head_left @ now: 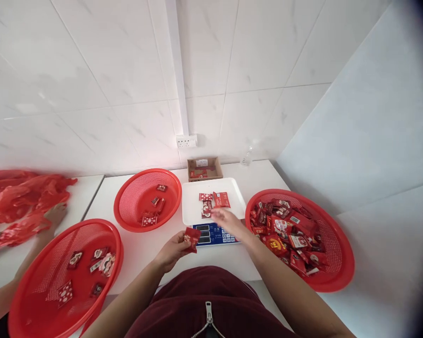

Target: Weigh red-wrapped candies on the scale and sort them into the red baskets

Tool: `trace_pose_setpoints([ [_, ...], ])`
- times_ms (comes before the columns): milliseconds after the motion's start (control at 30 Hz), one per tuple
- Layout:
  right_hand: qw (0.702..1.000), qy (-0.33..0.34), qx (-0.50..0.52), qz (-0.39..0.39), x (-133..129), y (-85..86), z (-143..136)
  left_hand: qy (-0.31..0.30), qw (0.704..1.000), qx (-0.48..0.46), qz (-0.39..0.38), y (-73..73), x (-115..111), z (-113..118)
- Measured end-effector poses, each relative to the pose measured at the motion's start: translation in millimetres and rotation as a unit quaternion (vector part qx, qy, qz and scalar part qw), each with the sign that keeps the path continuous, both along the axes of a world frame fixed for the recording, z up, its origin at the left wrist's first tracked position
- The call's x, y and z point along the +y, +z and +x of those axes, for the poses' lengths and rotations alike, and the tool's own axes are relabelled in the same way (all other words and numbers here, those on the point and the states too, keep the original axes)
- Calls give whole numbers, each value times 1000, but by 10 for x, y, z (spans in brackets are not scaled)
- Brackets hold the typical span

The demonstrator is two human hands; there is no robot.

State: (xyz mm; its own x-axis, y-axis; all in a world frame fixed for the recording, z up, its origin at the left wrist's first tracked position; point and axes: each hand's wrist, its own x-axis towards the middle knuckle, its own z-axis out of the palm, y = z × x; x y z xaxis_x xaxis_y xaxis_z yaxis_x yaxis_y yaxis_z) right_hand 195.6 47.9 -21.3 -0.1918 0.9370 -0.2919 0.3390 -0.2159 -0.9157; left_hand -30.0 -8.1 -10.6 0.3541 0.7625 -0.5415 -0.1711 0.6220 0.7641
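My left hand (pixel 172 249) holds a red snack packet (pixel 192 239) between thumb and fingers, just in front of the scale's display. Over the white weighing tray (pixel 188 213) my right hand (pixel 227 220) is closed in a pinch, its fingertips at a small red-and-white snack packet (pixel 206 206). On the tray also lie a larger red packet (pixel 222 199) and a small dotted packet (pixel 206 196). Below the tray is the scale's blue panel (pixel 211 234), with displays and keys, partly hidden by my right wrist.
At right, a red basket (pixel 343 263) holds many red packets. Two other red baskets (pixel 118 199) (pixel 17 300) at left hold several packets each. A cardboard box (pixel 215 176) and clear bottle (pixel 246 157) stand behind. Far left, another person's hands touch red plastic bags (pixel 24 192).
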Motion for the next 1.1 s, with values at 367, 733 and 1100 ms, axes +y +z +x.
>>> trace_pose_setpoints([
  [367, 991, -47, -123, 15, -625, 97, 573, -50, 988, 140, 43, -33, 89, 199],
  [733, 905, -179, -360, 138, -902, -540, 1209, 43, 936, 322, 138, -351, -24, -305],
  [1100, 898, -74, -434, -27, -873, -477, 617, 125, 823, 497, 245, -235, 36, -1176],
])
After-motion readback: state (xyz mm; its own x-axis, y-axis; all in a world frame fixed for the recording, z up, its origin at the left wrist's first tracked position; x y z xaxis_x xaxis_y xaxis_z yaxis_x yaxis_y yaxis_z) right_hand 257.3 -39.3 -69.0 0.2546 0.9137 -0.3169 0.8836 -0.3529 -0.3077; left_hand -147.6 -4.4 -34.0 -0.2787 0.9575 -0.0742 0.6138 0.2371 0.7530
